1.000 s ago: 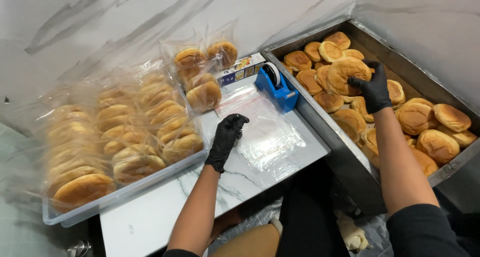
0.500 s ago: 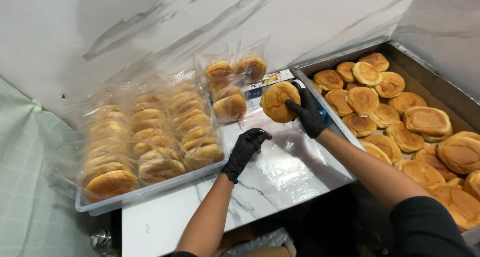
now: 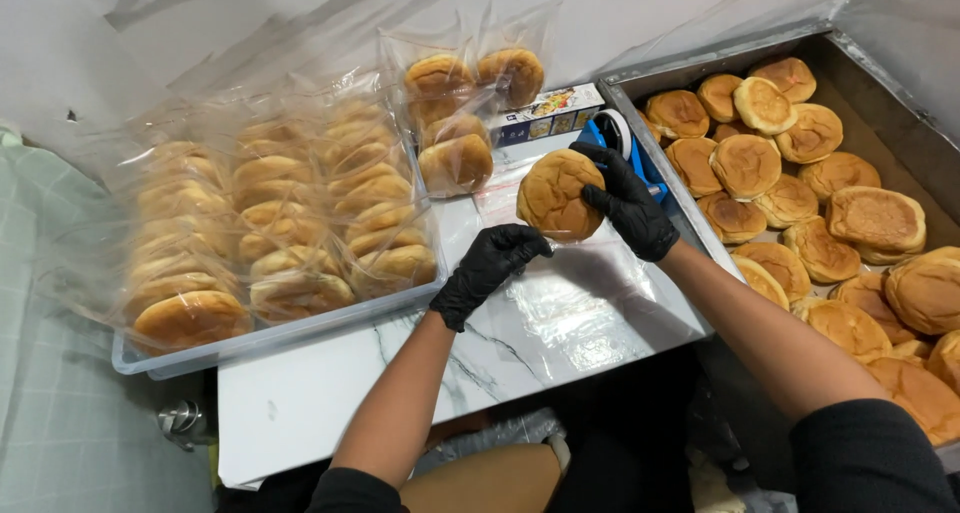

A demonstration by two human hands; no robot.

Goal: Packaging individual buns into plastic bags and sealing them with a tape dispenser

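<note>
My right hand [image 3: 628,201], in a black glove, grips a round golden bun [image 3: 556,195] and holds it above the white marbled counter [image 3: 330,393]. My left hand [image 3: 490,265], also in a black glove, rests with curled fingers on a stack of clear plastic bags [image 3: 585,303] lying on the counter, just below the bun. It pinches the top bag's edge.
A metal tray [image 3: 880,123] full of loose buns stands at the right. A clear plastic bin [image 3: 270,335] at the left holds rows of bagged buns, with more bagged buns [image 3: 460,123] behind. A blue tape dispenser [image 3: 622,138] and a small printed box [image 3: 545,113] sit behind my right hand.
My right hand lifted a bun out of the metal tray and carried it left, over the bags. My left hand stayed on the plastic bags.
</note>
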